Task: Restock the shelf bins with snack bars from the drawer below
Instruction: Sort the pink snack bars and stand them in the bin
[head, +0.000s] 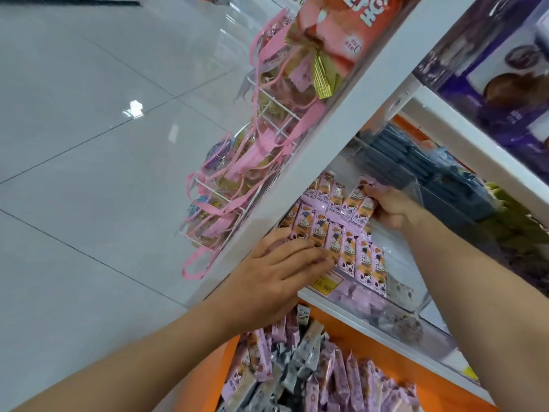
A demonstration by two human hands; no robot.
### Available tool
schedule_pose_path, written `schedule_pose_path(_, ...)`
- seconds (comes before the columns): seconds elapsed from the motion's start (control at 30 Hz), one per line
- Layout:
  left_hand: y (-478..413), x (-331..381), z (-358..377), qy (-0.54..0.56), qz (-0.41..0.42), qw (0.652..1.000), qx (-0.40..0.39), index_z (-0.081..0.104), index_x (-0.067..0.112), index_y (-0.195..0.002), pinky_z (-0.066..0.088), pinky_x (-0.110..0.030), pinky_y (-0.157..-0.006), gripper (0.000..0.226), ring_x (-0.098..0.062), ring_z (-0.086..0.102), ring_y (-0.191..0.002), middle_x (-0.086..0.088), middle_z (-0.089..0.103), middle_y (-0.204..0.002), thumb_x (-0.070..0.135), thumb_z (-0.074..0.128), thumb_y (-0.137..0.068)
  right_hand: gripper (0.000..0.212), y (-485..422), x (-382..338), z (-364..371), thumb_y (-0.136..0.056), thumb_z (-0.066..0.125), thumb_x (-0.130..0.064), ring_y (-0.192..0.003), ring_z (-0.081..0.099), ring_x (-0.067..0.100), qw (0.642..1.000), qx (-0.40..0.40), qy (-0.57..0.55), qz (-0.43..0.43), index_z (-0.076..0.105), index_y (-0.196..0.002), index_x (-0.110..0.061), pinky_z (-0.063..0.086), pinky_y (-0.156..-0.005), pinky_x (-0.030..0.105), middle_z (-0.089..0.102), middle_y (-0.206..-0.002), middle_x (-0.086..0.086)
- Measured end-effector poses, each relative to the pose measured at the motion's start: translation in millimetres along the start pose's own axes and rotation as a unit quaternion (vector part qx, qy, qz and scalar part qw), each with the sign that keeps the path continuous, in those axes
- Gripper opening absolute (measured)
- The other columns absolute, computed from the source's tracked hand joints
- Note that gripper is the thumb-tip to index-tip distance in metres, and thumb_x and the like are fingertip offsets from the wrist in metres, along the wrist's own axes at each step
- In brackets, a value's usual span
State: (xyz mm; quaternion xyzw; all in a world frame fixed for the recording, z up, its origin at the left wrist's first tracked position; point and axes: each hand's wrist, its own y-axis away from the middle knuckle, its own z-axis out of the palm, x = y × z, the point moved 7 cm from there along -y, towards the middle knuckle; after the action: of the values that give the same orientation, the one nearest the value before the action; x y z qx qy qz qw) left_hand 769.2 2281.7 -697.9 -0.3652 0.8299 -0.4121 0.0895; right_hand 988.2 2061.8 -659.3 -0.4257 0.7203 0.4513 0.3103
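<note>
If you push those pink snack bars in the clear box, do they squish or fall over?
Probably they tip like dominoes: the pink snack bars stand on edge in leaning rows, and the left hand presses flat against one row while the right hand grips another. They look shiny, so they likely slide easily. Small, so probably light.

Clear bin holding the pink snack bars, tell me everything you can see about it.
The clear bin looks like transparent plastic and sits on the white shelf above the orange drawer. A yellow price label is on its front wall. Pink snack bars stand upright in rows inside; its right part looks unfilled. The left hand lies flat on the front row, and the right hand grips bars at the back.
</note>
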Motion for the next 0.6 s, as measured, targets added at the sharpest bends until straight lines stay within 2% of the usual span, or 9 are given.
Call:
schedule_pose_path(0.13, 0.9, 0.8, 2.8, -0.002, -0.007, 1.000, -0.003, 0.052, 0.016, -0.139, 0.023, -0.046, -0.118, 0.050, -0.022, 0.047, -0.132, -0.001, 0.054, -0.137, 0.010, 0.049, -0.089, 0.029, -1.8, 8.2, 2.9, -0.095, 0.058, -0.011, -0.092, 0.068, 0.026, 1.000, 0.008, -0.026, -0.011, 0.049, -0.120, 0.001, 0.053, -0.071, 0.035, 0.068, -0.098, 0.015)
schedule_pose_path(0.23, 0.5, 0.3, 2.8, 0.000, -0.009, 1.000, -0.008, 0.053, 0.016, -0.139, 0.024, -0.047, -0.117, 0.052, -0.022, 0.047, -0.132, -0.001, 0.054, -0.137, 0.010, 0.050, -0.088, 0.042, -2.7, 16.5, 5.3, -0.089, 0.068, -0.017, -0.079, 0.070, 0.021, 0.999, 0.034, -0.006, -0.016, 0.049, -0.123, -0.001, 0.055, -0.063, 0.032, 0.070, -0.097, 0.013)
schedule_pose_path(0.3, 0.2, 0.3, 2.1, 0.002, -0.012, 1.000, -0.011, 0.054, 0.015, -0.138, 0.024, -0.047, -0.117, 0.052, -0.021, 0.047, -0.131, -0.001, 0.055, -0.136, 0.009, 0.052, -0.086, 0.045, -4.7, 19.1, 3.7, -0.088, 0.071, -0.022, -0.079, 0.069, 0.021, 0.997, 0.074, 0.020, -0.025, 0.048, -0.122, -0.004, 0.056, -0.060, 0.031, 0.068, -0.098, 0.012)
schedule_pose_path(0.37, -0.2, 0.6, 0.4, 0.003, -0.014, 1.000, -0.013, 0.056, 0.015, -0.137, 0.024, -0.046, -0.117, 0.052, -0.021, 0.048, -0.130, -0.001, 0.056, -0.135, 0.008, 0.052, -0.086, 0.054, -5.1, 18.3, 1.5, -0.087, 0.072, -0.032, -0.080, 0.067, 0.022, 0.989, 0.119, 0.081, -0.042, 0.050, -0.128, -0.005, 0.056, -0.063, 0.034, 0.067, -0.100, 0.012)
schedule_pose_path(0.43, -0.9, 1.2, -1.2, 0.005, -0.016, 1.000, -0.014, 0.057, 0.014, -0.136, 0.024, -0.046, -0.117, 0.051, -0.021, 0.049, -0.130, -0.001, 0.057, -0.134, 0.007, 0.049, -0.086, 0.062, -2.8, 14.4, 0.1, -0.084, 0.073, -0.041, -0.075, 0.061, 0.021, 0.977, 0.147, 0.137, -0.068, 0.052, -0.129, -0.004, 0.051, -0.058, 0.032, 0.065, -0.098, 0.011)
schedule_pose_path(0.47, -1.1, 1.6, -2.1, 0.005, -0.018, 1.000, -0.016, 0.057, 0.014, -0.136, 0.023, -0.045, -0.117, 0.051, -0.021, 0.049, -0.130, -0.001, 0.058, -0.133, 0.007, 0.049, -0.086, 0.064, -0.8, 12.9, -0.5, -0.082, 0.074, -0.042, -0.080, 0.062, 0.022, 0.973, 0.154, 0.154, -0.080, 0.052, -0.128, -0.004, 0.052, -0.064, 0.034, 0.065, -0.103, 0.012)
schedule_pose_path(0.53, -1.4, 3.1, -2.7, 0.004, -0.020, 1.000, -0.023, 0.057, 0.014, -0.136, 0.022, -0.045, -0.118, 0.052, -0.021, 0.048, -0.130, -0.001, 0.058, -0.133, 0.007, 0.050, -0.085, 0.065, 5.8, 12.3, -1.4, -0.081, 0.077, -0.040, -0.101, 0.063, 0.028, 0.968, 0.155, 0.172, -0.092, 0.050, -0.129, -0.005, 0.055, -0.086, 0.040, 0.063, -0.117, 0.014)
schedule_pose_path(0.6, -1.6, 3.9, -2.5, 0.004, -0.022, 0.999, -0.032, 0.057, 0.014, -0.136, 0.023, -0.047, -0.118, 0.055, -0.020, 0.048, -0.130, -0.001, 0.057, -0.134, 0.007, 0.052, -0.082, 0.066, 14.8, 12.8, -0.7, -0.080, 0.078, -0.035, -0.111, 0.060, 0.030, 0.967, 0.142, 0.190, -0.093, 0.047, -0.130, -0.006, 0.051, -0.097, 0.043, 0.060, -0.123, 0.013)
